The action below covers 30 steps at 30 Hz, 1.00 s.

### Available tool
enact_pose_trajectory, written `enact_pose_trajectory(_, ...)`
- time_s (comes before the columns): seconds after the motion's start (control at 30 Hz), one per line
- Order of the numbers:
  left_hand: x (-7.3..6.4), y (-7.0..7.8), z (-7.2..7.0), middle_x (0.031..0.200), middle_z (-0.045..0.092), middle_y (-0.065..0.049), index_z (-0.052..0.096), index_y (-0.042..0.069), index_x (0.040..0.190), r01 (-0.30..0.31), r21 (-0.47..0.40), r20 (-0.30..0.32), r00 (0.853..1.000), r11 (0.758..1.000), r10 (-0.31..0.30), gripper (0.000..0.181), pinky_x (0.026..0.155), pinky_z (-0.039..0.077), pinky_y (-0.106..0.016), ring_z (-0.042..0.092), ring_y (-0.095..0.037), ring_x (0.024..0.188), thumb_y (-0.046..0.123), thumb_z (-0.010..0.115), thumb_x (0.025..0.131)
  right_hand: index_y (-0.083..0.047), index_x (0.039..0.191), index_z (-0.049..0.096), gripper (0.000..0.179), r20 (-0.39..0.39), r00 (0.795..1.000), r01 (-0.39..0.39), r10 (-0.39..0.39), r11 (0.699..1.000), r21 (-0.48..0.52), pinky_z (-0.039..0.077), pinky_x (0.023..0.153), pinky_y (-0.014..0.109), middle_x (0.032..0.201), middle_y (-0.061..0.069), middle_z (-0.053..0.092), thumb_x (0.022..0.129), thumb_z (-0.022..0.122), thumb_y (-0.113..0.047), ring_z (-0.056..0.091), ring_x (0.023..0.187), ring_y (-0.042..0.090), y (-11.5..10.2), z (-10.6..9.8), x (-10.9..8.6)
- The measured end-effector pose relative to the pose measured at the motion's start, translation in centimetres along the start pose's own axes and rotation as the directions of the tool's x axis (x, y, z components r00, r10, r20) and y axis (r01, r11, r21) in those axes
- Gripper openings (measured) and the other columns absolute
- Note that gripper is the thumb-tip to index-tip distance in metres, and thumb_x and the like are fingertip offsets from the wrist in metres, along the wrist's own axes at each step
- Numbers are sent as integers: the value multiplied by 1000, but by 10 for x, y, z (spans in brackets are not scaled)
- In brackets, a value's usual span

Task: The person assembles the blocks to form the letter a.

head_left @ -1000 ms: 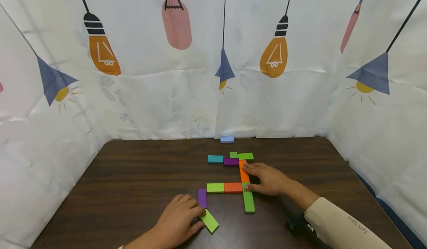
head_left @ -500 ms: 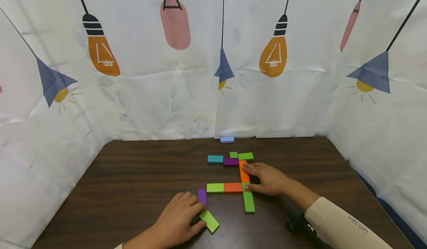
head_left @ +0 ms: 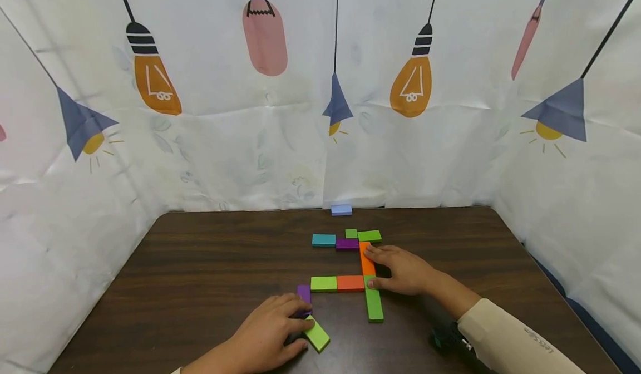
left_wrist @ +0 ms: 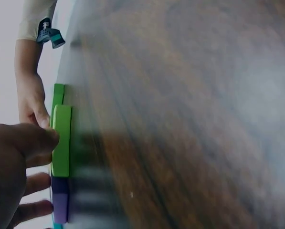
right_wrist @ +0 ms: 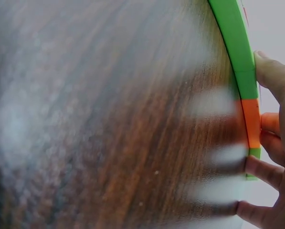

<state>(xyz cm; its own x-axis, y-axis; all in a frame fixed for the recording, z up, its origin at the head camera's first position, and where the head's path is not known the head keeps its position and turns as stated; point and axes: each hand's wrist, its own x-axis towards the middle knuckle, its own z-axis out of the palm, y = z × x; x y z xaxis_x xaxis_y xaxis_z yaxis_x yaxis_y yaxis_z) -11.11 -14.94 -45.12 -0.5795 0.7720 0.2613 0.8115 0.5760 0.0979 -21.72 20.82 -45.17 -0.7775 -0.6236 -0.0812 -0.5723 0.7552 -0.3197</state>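
Observation:
In the head view my left hand (head_left: 270, 332) lies low over a tilted lime block (head_left: 319, 338), its index fingertip on the upper end and another finger reaching onto the upright purple block (head_left: 302, 292). The left wrist view shows the thumb near the side of that lime block (left_wrist: 62, 143). My right hand (head_left: 403, 271) rests on the line of blocks, fingertips on the orange block (head_left: 366, 264) and thumb on the green block (head_left: 374, 307) below it. In the right wrist view its fingers (right_wrist: 264, 169) spread along the blocks, some touching the tabletop.
A lime block (head_left: 323, 284) and a red-orange block (head_left: 350, 283) run left from the green one. Farther back lie a teal block (head_left: 323, 240), a purple block (head_left: 347, 244) and two green pieces. A light blue block (head_left: 341, 210) sits at the table's far edge (head_left: 250, 212), before a patterned curtain.
The left hand has shifted slightly down and its fingers have spread, one now over the purple block. The lime block under it moved marginally right. The right hand has stayed put.

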Motion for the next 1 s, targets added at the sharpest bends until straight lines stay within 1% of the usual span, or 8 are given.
enact_pose_trajectory(0.17, -5, -3, -8, 141, 59, 2, 71, 26, 133, -1, -33, 114, 993, 999, 5, 37, 96, 53, -50, 55, -24, 131, 40, 68, 99, -13, 159, 39, 83, 7, 1000, -4, 4, 1000, 7, 32, 114, 60, 162, 3, 37, 96, 57, -65, 36, 147, 34, -1, 0, -1)
enact_pose_trajectory(0.27, -8, -6, -11, 147, 56, 1, 66, 26, 140, -5, -60, 157, 988, 998, 15, 43, 95, 53, -51, 51, -27, 136, 41, 67, 99, -14, 159, 39, 83, 14, 1000, -12, 12, 1000, 7, 33, 114, 60, 162, 3, 37, 96, 57, -65, 36, 147, 35, -3, -2, 0)
enact_pose_trajectory(0.4, -12, -8, -11, 151, 52, -1, 61, 25, 145, -22, -84, 176, 984, 996, 37, 50, 98, 52, -53, 49, -30, 139, 43, 67, 99, -15, 159, 40, 83, 25, 999, -30, 29, 999, 13, 34, 113, 60, 162, 3, 38, 95, 57, -66, 36, 147, 34, -5, -4, 0)
enact_pose_trajectory(0.63, -15, -7, -10, 153, 51, -4, 59, 23, 147, -36, -86, 172, 984, 996, 50, 57, 102, 49, -53, 46, -30, 141, 44, 71, 96, -15, 157, 43, 82, 20, 999, -48, 47, 998, 44, 36, 112, 59, 161, 0, 39, 95, 57, -67, 37, 146, 33, -6, -8, 1)
enact_pose_trajectory(0.73, -15, -7, -10, 153, 50, -3, 58, 23, 148, -31, -89, 180, 983, 996, 47, 59, 103, 49, -52, 45, -29, 142, 43, 72, 95, -15, 156, 46, 81, -10, 999, -48, 49, 998, 46, 38, 111, 59, 159, 2, 42, 95, 56, -67, 41, 143, 34, -4, -10, 2)
enact_pose_trajectory(0.8, -15, -7, -10, 153, 50, -3, 58, 23, 148, -33, -88, 183, 982, 996, 49, 59, 103, 49, -52, 44, -29, 142, 43, 73, 95, -15, 153, 50, 77, -48, 997, -57, 59, 998, 40, 41, 108, 59, 155, 4, 48, 96, 58, -65, 47, 139, 36, -2, -14, 3)
enact_pose_trajectory(0.87, -16, -7, -10, 154, 49, -3, 57, 22, 149, -35, -88, 188, 981, 995, 51, 59, 103, 48, -52, 44, -29, 143, 43, 73, 95, -14, 150, 55, 71, -98, 993, -69, 71, 997, 26, 46, 103, 59, 147, 7, 57, 97, 60, -62, 54, 132, 36, -1, -19, 6)
enact_pose_trajectory(1.0, -16, -9, -11, 155, 47, -3, 55, 23, 150, -22, -112, 211, 976, 993, 46, 60, 104, 47, -53, 42, -29, 144, 43, 72, 96, -13, 143, 61, 59, -179, 979, -100, 97, 995, -7, 53, 94, 56, 127, 6, 69, 98, 65, -51, 63, 117, 32, 4, -30, 20)
